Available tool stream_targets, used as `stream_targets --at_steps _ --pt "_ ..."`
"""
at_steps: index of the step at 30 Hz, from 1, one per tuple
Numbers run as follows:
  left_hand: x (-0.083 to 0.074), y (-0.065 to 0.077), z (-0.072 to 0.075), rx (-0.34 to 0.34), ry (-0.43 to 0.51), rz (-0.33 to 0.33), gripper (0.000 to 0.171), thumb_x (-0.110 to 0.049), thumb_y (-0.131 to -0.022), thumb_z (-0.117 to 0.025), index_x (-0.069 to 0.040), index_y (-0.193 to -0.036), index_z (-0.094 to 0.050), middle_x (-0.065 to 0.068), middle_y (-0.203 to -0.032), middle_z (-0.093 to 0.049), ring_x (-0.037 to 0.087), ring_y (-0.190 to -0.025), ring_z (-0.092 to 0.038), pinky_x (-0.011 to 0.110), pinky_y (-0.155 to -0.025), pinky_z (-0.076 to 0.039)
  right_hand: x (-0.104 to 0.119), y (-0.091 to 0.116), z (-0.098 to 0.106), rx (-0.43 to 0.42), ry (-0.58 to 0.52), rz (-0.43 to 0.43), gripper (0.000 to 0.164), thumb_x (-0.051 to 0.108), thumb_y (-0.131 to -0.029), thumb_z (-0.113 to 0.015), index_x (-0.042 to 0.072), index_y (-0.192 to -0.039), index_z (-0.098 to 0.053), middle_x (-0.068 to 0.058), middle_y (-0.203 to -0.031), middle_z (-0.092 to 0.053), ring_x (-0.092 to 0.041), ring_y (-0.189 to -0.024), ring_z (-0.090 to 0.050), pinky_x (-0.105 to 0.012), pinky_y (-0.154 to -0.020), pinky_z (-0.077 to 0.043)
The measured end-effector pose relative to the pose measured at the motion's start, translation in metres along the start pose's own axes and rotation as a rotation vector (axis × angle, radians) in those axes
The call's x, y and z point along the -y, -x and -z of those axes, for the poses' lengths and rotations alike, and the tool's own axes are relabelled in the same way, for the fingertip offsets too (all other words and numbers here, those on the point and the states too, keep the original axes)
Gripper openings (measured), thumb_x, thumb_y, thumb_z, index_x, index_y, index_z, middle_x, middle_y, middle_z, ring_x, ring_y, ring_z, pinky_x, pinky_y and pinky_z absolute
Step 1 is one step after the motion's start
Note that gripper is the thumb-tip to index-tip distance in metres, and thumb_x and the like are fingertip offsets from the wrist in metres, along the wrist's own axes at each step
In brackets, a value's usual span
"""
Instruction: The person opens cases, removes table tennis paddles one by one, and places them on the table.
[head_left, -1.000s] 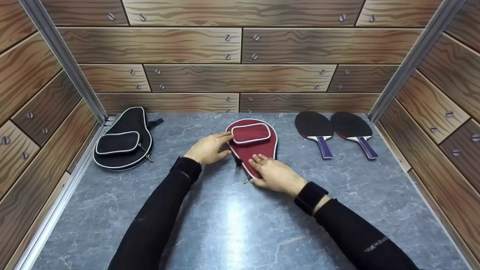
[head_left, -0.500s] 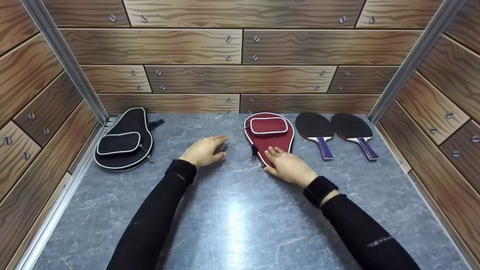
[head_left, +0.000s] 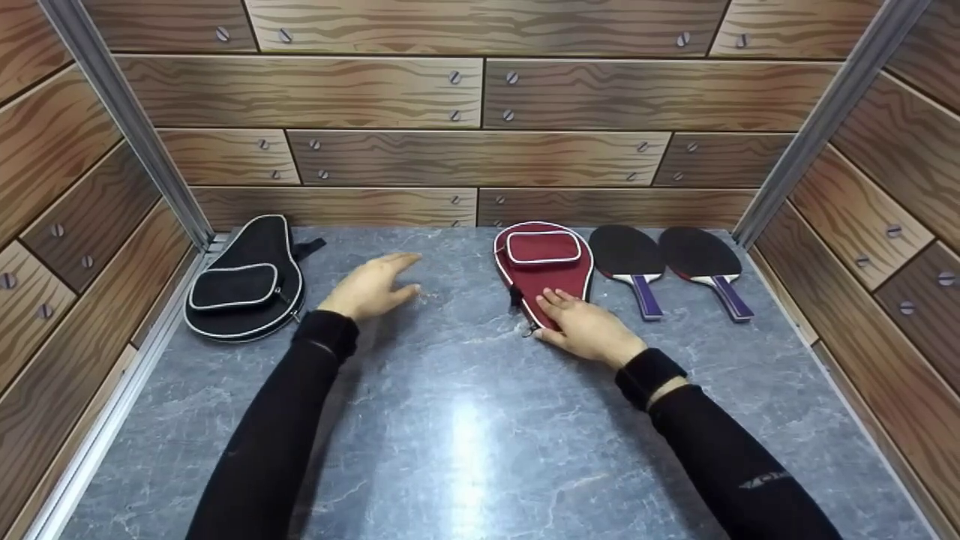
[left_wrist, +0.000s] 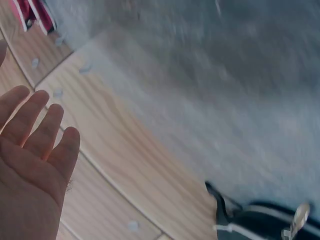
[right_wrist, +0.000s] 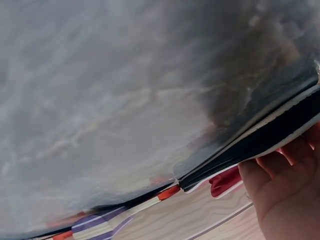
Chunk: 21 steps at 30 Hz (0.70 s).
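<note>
A red table tennis bat case (head_left: 546,279) with white piping and a small front pocket lies on the grey table, wide end toward the back wall. My right hand (head_left: 589,328) rests on its narrow end, fingers extended over the fabric. In the right wrist view the same hand (right_wrist: 290,187) lies along the case's dark zipped side (right_wrist: 280,132). My left hand (head_left: 371,287) hovers over the table between the two cases, fingers extended, holding nothing. To its left lies a black bat case (head_left: 240,285), whose zip pull shows in the left wrist view.
Two table tennis bats, a nearer one (head_left: 628,251) and an outer one (head_left: 701,253), lie right of the red case, black rubber up, purple handles toward me. Wood-patterned walls (head_left: 480,157) enclose the table at the back and both sides.
The red case has slid right and slightly back under my right hand, up beside the bats. My left hand has let go of its edge and moved left toward the black case.
</note>
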<state>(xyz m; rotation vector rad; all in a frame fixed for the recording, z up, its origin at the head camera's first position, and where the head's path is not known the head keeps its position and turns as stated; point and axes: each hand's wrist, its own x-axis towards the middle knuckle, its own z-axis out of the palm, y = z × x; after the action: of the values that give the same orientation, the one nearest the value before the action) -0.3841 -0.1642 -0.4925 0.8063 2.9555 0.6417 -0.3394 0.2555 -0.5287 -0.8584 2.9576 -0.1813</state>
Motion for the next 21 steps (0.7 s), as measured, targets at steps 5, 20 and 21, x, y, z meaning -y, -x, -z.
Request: stream_targets --at_steps 5,20,21 --pt "0.015 0.015 0.022 0.009 -0.006 0.047 0.072 -0.03 -0.116 -0.072 -0.004 -0.178 -0.047 0.025 -0.183 -0.051 0.047 -0.173 -0.047 0.063 -0.147 -0.034 -0.001 0.004 0.002 -0.012 -0.01 -0.002 0.078 0.051 -0.118 -0.067 -0.004 -0.172 -0.053 -0.031 -0.179 -0.052 -0.05 -0.169 -0.052 -0.066 -0.138 -0.046" --pt "0.068 0.077 0.091 0.041 -0.123 0.22 0.093 -0.027 -0.104 -0.088 -0.004 -0.181 -0.041 0.031 -0.184 -0.044 0.055 -0.172 -0.043 0.072 -0.142 -0.035 0.001 0.014 0.012 -0.038 -0.034 0.023 0.072 0.044 -0.118 -0.069 0.001 -0.173 -0.054 -0.028 -0.178 -0.055 -0.046 -0.169 -0.054 -0.065 -0.137 -0.048" --pt "0.071 0.081 0.094 0.048 -0.14 0.237 0.094 -0.027 -0.103 -0.088 -0.003 -0.181 -0.041 0.032 -0.183 -0.044 0.056 -0.171 -0.043 0.073 -0.142 -0.035 0.002 0.015 0.013 -0.044 -0.037 0.024 0.071 0.044 -0.118 -0.069 0.001 -0.173 -0.055 -0.028 -0.178 -0.055 -0.046 -0.169 -0.054 -0.064 -0.137 -0.048"
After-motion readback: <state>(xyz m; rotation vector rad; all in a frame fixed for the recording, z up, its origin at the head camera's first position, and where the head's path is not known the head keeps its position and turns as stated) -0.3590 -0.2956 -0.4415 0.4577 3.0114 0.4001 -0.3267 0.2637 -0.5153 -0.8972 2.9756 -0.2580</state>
